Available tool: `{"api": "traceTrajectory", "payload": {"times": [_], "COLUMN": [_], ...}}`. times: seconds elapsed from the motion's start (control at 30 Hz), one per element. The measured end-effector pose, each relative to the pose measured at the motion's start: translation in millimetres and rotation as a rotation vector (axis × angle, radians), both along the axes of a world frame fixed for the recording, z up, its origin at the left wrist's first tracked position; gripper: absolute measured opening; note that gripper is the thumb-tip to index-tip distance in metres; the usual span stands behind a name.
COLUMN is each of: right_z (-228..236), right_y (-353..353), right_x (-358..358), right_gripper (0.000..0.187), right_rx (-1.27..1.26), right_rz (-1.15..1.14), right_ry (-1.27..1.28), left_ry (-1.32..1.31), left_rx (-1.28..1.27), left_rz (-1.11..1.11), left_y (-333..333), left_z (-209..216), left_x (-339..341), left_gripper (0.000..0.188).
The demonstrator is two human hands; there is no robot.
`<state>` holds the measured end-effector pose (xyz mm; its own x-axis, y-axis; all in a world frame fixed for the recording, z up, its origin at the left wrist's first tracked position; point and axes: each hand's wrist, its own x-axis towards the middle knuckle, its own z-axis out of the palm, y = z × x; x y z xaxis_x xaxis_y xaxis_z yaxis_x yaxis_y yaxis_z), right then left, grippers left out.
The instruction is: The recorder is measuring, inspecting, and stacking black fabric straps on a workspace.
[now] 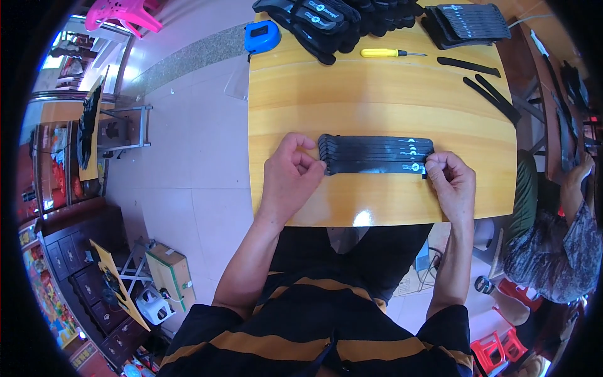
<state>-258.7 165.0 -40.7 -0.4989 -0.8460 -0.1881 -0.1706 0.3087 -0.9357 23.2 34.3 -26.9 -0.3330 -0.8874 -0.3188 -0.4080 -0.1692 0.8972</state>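
Observation:
A fanned stack of black straps lies crosswise on the yellow wooden table, each strap overlapping the one behind it. White printing marks their right ends. My left hand pinches the rounded left end of the nearest strap between thumb and forefinger. At the other end, my right hand is closed, its thumb and forefinger pressed on that strap's right tip. A small dark tab pokes out below the strap there.
Along the table's far side lie a blue tape measure, piled black straps, a yellow-handled screwdriver and another strap stack. Several loose straps rest at the far right. A person sits beyond the right edge.

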Motion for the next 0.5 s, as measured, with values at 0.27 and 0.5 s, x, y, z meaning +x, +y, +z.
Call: {"api": "traceTrajectory", "payload": {"times": [0.27, 0.5], "right_z": [1.4, 1.7], "right_y": [-1.4, -2.0], "right_x": [2.2, 1.5], "right_gripper": [0.006, 0.006], "right_rx": [-0.001, 0.011], "right_rz": [-0.008, -0.008], "right_ry": [0.021, 0.024], "left_ry": [-0.009, -0.01], "left_rx": [-0.06, -0.067], "left_rz": [0.004, 0.01], "left_y": [2.6, 3.1], "left_z": [0.8, 0.7], "left_x": [-1.3, -2.4], "left_gripper": [0.029, 0.028]}}
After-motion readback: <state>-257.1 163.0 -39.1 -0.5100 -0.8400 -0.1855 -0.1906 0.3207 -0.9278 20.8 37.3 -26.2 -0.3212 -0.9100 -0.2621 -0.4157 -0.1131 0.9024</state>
